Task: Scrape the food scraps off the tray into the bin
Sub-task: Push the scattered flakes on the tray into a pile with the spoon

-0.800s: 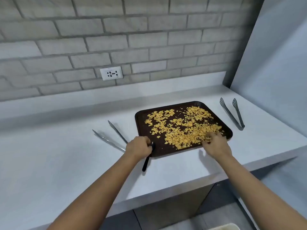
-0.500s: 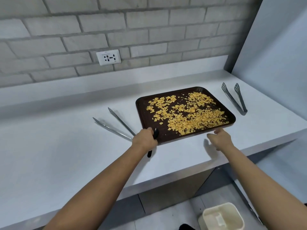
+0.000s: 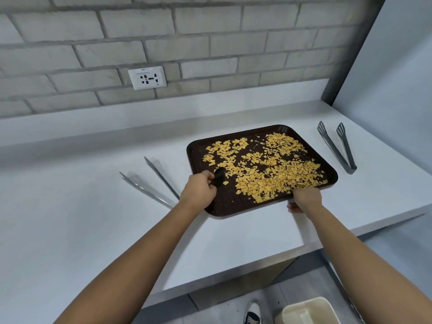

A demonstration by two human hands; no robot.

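Fingers of the left hand (image 3: 198,190) wrap a black scraper (image 3: 218,177) over the tray (image 3: 224,204); right hand (image 3: 305,199) apparently grips its near rim.

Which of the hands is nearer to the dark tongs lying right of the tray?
Right. The right hand grips the tray near edge, below-left of the dark tongs. The left hand is across the tray.

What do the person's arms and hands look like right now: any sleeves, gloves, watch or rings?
Both forearms are bare, with no sleeves in view. The left hand and right hand wear no gloves. No watch, bracelet or ring shows on either.
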